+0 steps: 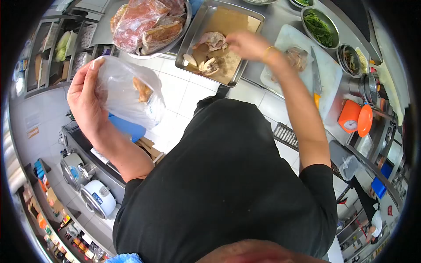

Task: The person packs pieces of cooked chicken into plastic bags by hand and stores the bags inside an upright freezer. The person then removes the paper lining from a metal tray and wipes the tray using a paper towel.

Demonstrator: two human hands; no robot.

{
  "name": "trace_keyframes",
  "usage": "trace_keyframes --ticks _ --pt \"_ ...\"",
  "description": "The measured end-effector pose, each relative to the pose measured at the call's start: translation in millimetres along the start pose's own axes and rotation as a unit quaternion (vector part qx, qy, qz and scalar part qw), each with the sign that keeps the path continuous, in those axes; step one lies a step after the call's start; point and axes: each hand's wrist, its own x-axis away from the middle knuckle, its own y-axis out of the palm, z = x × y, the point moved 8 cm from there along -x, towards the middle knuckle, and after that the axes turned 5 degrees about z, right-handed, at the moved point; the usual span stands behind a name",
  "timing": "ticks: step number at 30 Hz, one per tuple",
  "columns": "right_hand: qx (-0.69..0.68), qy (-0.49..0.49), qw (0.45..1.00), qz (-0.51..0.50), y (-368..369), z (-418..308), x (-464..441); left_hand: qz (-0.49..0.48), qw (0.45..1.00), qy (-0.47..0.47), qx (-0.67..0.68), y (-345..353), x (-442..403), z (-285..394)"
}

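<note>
My left hand grips the rim of a clear plastic bag, which hangs over the floor with a brown piece of meat inside. Above the metal tray, my right hand is at the right end of a pale meat piece; its fingers are bent, and blur hides whether they hold it. Smaller pieces lie lower in the tray, on brown liquid or lining. A big bowl of plastic-wrapped meat stands left of the tray.
Right of the tray, a white cutting board carries a knife and a bagged item. Beyond it are a bowl of greens, small bowls and an orange scale. Shelves stand left; another person is far lower right.
</note>
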Motion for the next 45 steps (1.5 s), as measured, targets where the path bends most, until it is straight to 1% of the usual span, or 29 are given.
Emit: trace_keyframes --ticks 1,3,4,6,8,9,10,13,16,17,18,20,22,24,26,29,30,32,33,34,37,38,39,40,43,45 --pt "0.001 -0.002 1.0 -0.026 39.3 7.3 -9.0 0.004 1.0 0.0 -0.024 -8.1 -1.1 1.1" --pt "0.029 -0.115 0.993 0.011 94.5 -6.4 -25.3 0.011 0.998 -0.005 -0.068 -18.9 -1.3 0.2" --pt "0.069 -0.163 0.984 0.038 114.3 -18.3 -25.5 0.01 0.996 -0.011 -0.091 -21.8 0.0 -2.7" --pt "0.145 -0.256 0.951 0.092 145.8 -43.8 -23.6 -0.003 0.991 -0.028 -0.129 -29.1 0.9 -13.6" --pt "0.162 -0.228 0.959 0.036 180.2 -44.3 -31.4 -0.012 0.988 -0.052 -0.143 -37.8 0.2 -32.3" --pt "0.172 -0.213 0.962 0.006 186.2 -47.2 -33.0 0.003 0.987 -0.065 -0.146 -40.3 2.2 -40.5" --pt "0.147 -0.156 0.973 -0.083 192.6 -38.7 -36.5 -0.002 0.988 -0.073 -0.137 -42.4 3.6 -50.9" --pt "0.101 -0.144 0.982 -0.075 186.2 -22.0 -38.9 -0.007 0.989 -0.101 -0.11 -46.7 8.9 -75.1" --pt "-0.061 -0.124 0.989 0.043 149.7 9.6 -30.4 -0.016 0.988 -0.134 -0.077 -38.4 18.0 -80.3" --pt "-0.123 -0.041 0.992 0.015 143.3 31.3 -29.6 -0.018 0.988 -0.142 -0.062 -32.7 19.3 -78.6" --pt "-0.183 0.044 0.982 -0.015 127.4 41.3 -23.0 -0.029 0.99 -0.138 -0.032 -26.2 18.8 -76.1" --pt "-0.29 0.067 0.955 0.008 77.3 32.8 -10.2 -0.049 0.989 -0.14 0.013 -11.0 19.0 -71.6" --pt "-0.395 0.01 0.916 0.067 11.1 -9.9 4.6 -0.075 0.987 -0.131 0.049 10.0 18.2 -62.6" --pt "-0.434 -0.044 0.897 0.072 -42.9 -58.5 19.7 -0.093 0.986 -0.124 0.068 29.6 14.8 -56.8" --pt "-0.42 -0.133 0.893 0.088 -80.9 -109.7 31.3 -0.12 0.984 -0.111 0.073 50.0 10.5 -46.7" --pt "-0.424 -0.13 0.895 -0.049 -89.8 -170.7 43.2 -0.127 0.987 -0.086 0.045 79.7 11.9 -28.5" --pt "-0.355 -0.159 0.92 -0.056 -82.8 -179.6 39.2 -0.135 0.986 -0.088 0.045 86.7 13.2 -25.7" --pt "-0.325 -0.129 0.928 -0.124 -51.5 -184.9 22.3 -0.178 0.982 -0.062 0.026 99.6 15.9 -20.8" --pt "-0.415 -0.052 0.893 -0.167 -29.9 -177.9 13.1 -0.198 0.979 -0.05 0.016 104.9 17.7 -20.6" --pt "-0.464 0.002 0.869 -0.169 -19.5 -174.6 4.1 -0.211 0.976 -0.041 0.035 108.9 17.9 -24.0" --pt "-0.334 0.088 0.92 -0.185 -18.4 -168.5 -2.5 -0.188 0.98 -0.049 0.04 113.8 17.3 -29.6" --pt "-0.227 0.061 0.963 -0.136 -16.0 -163.9 -9.9 -0.183 0.98 -0.061 0.046 113.5 17.4 -30.6" --pt "-0.115 0.032 0.989 -0.085 -6.5 -157.2 -17.1 -0.175 0.981 -0.058 0.061 114.3 16.6 -30.5" --pt "-0.001 0.003 0.999 -0.035 -9.0 -156.6 -19.3 -0.167 0.982 -0.056 0.075 115.2 15.7 -30.9" --pt "0.042 -0.014 0.996 -0.078 -20.5 -159.6 -12.0 -0.161 0.978 -0.073 0.111 109.3 13.1 -33.3" --pt "0.014 -0.14 0.989 -0.047 -44.1 -174.9 -2.4 -0.152 0.977 -0.082 0.125 100.0 9.9 -35.1"
